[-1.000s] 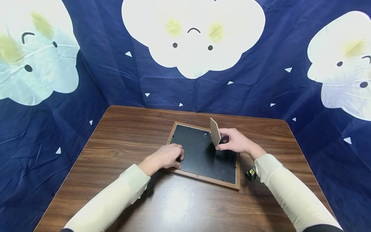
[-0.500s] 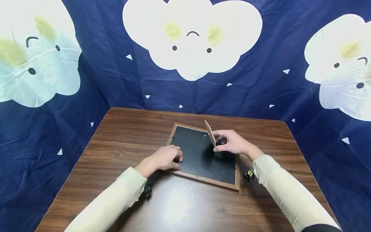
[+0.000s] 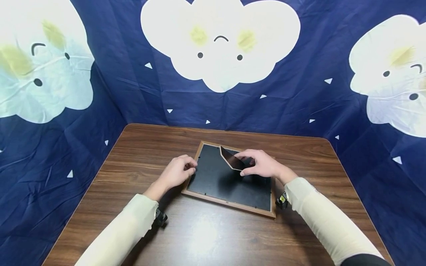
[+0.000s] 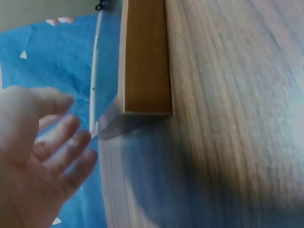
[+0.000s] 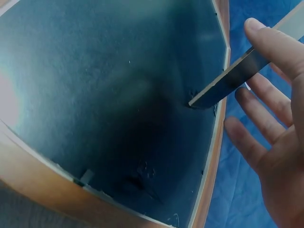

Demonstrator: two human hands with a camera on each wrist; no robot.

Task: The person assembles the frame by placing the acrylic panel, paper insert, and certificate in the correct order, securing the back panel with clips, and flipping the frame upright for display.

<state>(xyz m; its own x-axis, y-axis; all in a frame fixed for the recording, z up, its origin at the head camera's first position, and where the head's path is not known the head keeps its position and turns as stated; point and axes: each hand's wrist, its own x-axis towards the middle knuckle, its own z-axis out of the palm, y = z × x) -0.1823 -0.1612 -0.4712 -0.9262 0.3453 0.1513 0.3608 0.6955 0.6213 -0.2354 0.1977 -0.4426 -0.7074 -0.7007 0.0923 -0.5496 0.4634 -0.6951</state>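
Observation:
A picture frame (image 3: 229, 204) lies on the table with its black backing board (image 3: 213, 177) facing up. Tilted up from the board is its easel stand (image 3: 230, 157), leaning left with its dark face upward and its light edge showing. My right hand (image 3: 261, 163) holds the stand, thumb by the near edge and a finger on the far part. In the right wrist view the thumb lies over the stand (image 5: 228, 78), the other fingers spread beyond it. My left hand (image 3: 174, 171) hovers by the frame's left side, fingers loosely bent, nothing in them.
The brown wood-grain table (image 3: 133, 144) runs under the frame and both arms. A dark blue curtain (image 3: 196, 99) with white clouds surrounds its back and sides. Small dark tabs sit along the frame's inner edge, and light glares off the table in front.
The easel stand has swung left and lower, so its dark face shows instead of the light one. My right hand followed it left. My left hand lifted off the frame and moved left.

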